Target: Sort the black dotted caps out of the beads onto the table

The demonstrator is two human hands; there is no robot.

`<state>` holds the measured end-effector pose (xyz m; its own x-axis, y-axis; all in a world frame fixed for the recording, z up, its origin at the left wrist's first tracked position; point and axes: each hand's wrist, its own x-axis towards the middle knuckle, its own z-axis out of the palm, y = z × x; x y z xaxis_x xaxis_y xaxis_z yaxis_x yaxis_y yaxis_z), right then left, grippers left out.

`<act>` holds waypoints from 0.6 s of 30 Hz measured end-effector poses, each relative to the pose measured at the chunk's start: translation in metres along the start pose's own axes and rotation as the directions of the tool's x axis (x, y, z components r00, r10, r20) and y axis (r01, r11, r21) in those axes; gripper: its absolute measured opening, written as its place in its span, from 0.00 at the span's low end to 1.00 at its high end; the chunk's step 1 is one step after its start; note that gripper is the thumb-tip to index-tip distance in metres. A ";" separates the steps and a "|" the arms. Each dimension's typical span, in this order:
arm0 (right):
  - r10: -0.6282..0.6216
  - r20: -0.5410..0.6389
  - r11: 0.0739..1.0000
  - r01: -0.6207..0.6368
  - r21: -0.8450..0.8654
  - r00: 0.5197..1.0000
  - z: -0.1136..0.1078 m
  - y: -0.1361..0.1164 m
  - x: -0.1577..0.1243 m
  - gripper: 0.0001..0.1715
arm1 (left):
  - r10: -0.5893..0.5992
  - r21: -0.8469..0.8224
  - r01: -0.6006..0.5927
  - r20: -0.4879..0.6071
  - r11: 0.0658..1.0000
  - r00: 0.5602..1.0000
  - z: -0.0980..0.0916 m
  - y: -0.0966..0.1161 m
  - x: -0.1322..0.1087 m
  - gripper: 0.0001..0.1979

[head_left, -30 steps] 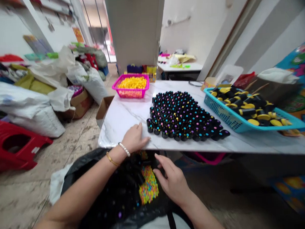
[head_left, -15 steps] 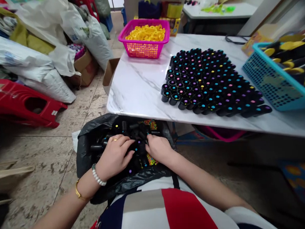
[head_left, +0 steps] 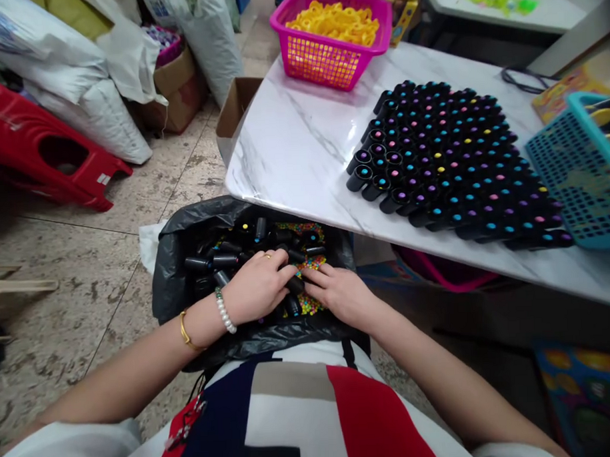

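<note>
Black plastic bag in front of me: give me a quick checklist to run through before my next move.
1. Mouth of the black plastic bag open: ok.
2. Left hand and right hand over the bag's contents: ok, fingers close together.
3. A piece gripped in either hand: cannot tell, the fingers hide it.
4. Loose black pieces neatly aligned: not ok, they lie jumbled.
5. Coloured beads inside the bag: ok, visible among the pieces.
6. Black cylinders grouped on the table: ok, coloured dots showing.

We seem to be in a workshop: tubes rowed on a bench, basketed rings, bulging sacks.
</note>
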<state>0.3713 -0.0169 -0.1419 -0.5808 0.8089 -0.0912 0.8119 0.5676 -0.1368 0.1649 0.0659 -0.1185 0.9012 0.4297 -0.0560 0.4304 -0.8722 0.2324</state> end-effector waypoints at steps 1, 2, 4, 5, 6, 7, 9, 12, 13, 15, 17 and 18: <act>0.006 0.009 1.000 -0.006 -0.015 1.000 0.002 0.000 0.003 0.16 | -0.005 -0.005 0.005 -0.007 1.000 1.000 0.000 -0.001 -0.001 0.13; 0.021 0.011 1.000 -0.021 -0.022 1.000 0.004 0.000 0.005 0.18 | -0.011 -0.014 0.011 -0.016 1.000 1.000 0.000 -0.002 -0.002 0.13; 0.052 0.010 0.999 -0.052 -0.012 0.999 0.005 0.000 0.009 0.22 | -0.024 -0.043 0.022 -0.038 0.999 0.999 0.000 -0.005 -0.006 0.12; 0.063 0.016 0.998 -0.063 -0.004 0.998 0.004 0.000 0.010 0.24 | -0.031 -0.060 0.028 -0.050 0.998 0.998 0.001 -0.007 -0.007 0.12; 0.068 0.032 0.998 -0.068 0.000 0.997 0.003 0.000 0.011 0.25 | -0.042 -0.075 0.037 -0.062 0.996 0.997 0.002 -0.008 -0.008 0.13; 0.071 0.055 0.997 -0.071 -0.002 0.996 0.001 0.000 0.011 0.24 | -0.053 -0.087 0.046 -0.073 0.995 0.996 0.003 -0.010 -0.009 0.13; 0.083 0.093 0.996 -0.081 -0.025 0.992 -0.002 0.000 0.013 0.21 | -0.069 -0.101 0.060 -0.088 0.993 0.994 0.005 -0.012 -0.010 0.14; 0.122 0.084 0.990 -0.115 -0.088 0.989 -0.005 -0.005 0.018 0.16 | -0.075 -0.106 0.064 -0.102 0.992 0.992 0.007 -0.013 -0.010 0.14; 0.123 0.077 0.988 -0.115 -0.101 0.989 -0.005 -0.007 0.020 0.15 | -0.074 -0.108 0.063 -0.105 0.992 0.992 0.008 -0.013 -0.010 0.14; 0.083 0.085 0.993 -0.076 -0.088 0.993 -0.003 -0.011 0.023 0.14 | -0.076 -0.117 0.062 -0.116 0.991 0.990 0.009 -0.013 -0.010 0.15; 0.031 0.111 1.000 -0.030 -0.011 0.993 -0.002 -0.012 0.023 0.13 | -0.083 -0.142 0.063 -0.137 0.988 0.987 0.010 -0.013 -0.011 0.16; 0.021 0.116 0.998 -0.027 0.053 0.993 -0.002 -0.011 0.021 0.12 | -0.090 -0.168 0.064 -0.156 0.984 0.984 0.010 -0.013 -0.012 0.16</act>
<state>0.3503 -0.0056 -0.1404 -0.5667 0.7973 -0.2078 0.8231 0.5364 -0.1865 0.1485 0.0697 -0.1306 0.8398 0.5377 0.0751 0.4721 -0.7915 0.3881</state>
